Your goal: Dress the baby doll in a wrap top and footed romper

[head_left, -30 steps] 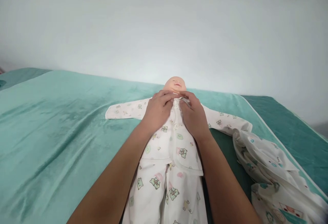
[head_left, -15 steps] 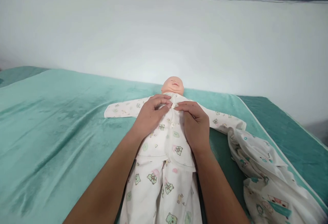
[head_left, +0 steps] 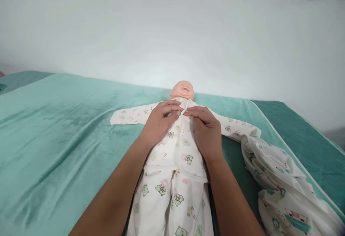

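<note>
A baby doll (head_left: 182, 90) lies on its back, head away from me, dressed in a white bear-print shirt (head_left: 164, 153) and matching trousers (head_left: 156, 196). Both sleeves stretch out sideways. At the chest, my left hand (head_left: 161, 119) pinches the shirt's front edge between thumb and fingers. My right hand (head_left: 206, 128) grips the opposite edge close beside it, fingertips nearly meeting the left ones. Between them the placket is raised in a small fold; any button there is hidden by my fingers. A white button (head_left: 182, 132) shows lower on the front.
A crumpled white printed cloth (head_left: 285, 189) lies at the right, against the end of the doll's sleeve. Light green fabric (head_left: 67, 139) with creases covers the surface, with darker green (head_left: 304, 131) at the right. A white wall (head_left: 172, 41) stands behind.
The shirt edge between my fingertips is lifted and folded a little more near the collar. Both hands stay at the chest, with only slight finger movement. The view has shifted slightly.
</note>
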Tool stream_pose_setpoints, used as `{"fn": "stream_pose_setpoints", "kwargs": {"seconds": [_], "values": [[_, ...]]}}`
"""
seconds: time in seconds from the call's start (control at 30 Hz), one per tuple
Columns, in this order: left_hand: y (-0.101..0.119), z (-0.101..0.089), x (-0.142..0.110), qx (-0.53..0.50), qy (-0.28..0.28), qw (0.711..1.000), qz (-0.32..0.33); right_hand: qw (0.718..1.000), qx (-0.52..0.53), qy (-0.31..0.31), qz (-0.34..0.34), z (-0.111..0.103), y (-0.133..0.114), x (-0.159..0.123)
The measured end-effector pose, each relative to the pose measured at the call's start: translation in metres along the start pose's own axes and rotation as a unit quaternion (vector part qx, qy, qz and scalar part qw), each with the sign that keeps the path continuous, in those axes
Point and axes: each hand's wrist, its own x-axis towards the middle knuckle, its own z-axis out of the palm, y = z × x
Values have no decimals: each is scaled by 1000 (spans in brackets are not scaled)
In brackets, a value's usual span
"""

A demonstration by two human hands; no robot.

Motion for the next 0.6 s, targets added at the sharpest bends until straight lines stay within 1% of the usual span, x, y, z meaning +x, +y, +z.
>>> {"fn": "stream_pose_setpoints", "kwargs": {"seconds": [0.13,0.27,0.33,0.43,0.53,0.6], "values": [[-1,-1,-1,6,-12,1000,-1,1000,1,-23,3,0,1,2],[1,-1,-2,35,-27,999,13,1000,5,6,-7,1,2,1],[3,-1,-2,56,-32,998,20,1000,-5,2,-8,2,1,1],[6,0,-3,66,-33,997,27,999,-34,-26,19,2,-1,1],[6,0,-4,63,-39,997,29,997,-44,-30,53,3,-2,1],[6,0,-4,65,-42,997,31,997,-44,-26,60,3,-2,1]]}}
